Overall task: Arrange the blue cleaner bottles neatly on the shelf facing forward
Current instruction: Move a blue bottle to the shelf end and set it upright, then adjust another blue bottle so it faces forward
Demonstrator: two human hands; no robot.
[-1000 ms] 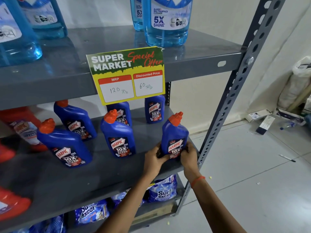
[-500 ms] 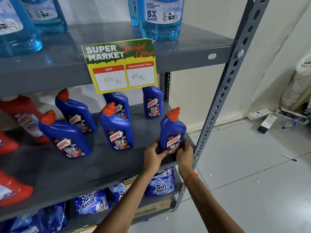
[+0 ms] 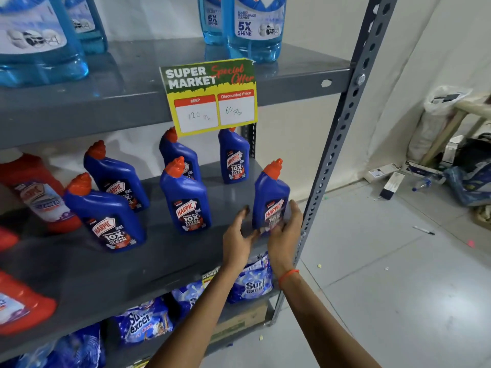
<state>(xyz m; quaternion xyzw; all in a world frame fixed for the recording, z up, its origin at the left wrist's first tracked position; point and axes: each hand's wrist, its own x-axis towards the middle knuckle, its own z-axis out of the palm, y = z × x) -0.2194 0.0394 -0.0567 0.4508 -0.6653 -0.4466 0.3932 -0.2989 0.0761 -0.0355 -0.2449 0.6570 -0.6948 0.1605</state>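
Observation:
Several blue Harpic cleaner bottles with orange caps stand on the grey middle shelf (image 3: 79, 266), labels toward me. The rightmost front bottle (image 3: 271, 192) stands upright near the shelf's right front corner. My right hand (image 3: 285, 232) cups its lower right side, fingers across the bottom of the label. My left hand (image 3: 237, 240) hovers just left of that bottle, fingers apart and off it. Further blue bottles stand at the front middle (image 3: 186, 200), the front left (image 3: 106, 219) and the back right (image 3: 234, 158); two more stand in the back row.
Red cleaner bottles (image 3: 39, 192) fill the shelf's left end. Light-blue glass cleaner bottles (image 3: 255, 25) stand on the upper shelf, whose edge carries a price sign (image 3: 211, 96). A perforated upright (image 3: 342, 144) borders the right side. Detergent packets (image 3: 252, 282) lie below. Boxes litter the floor (image 3: 393, 179).
My left hand has let go of the rightmost bottle and drawn back to the left. My right hand stays on the bottle. The view has shifted slightly.

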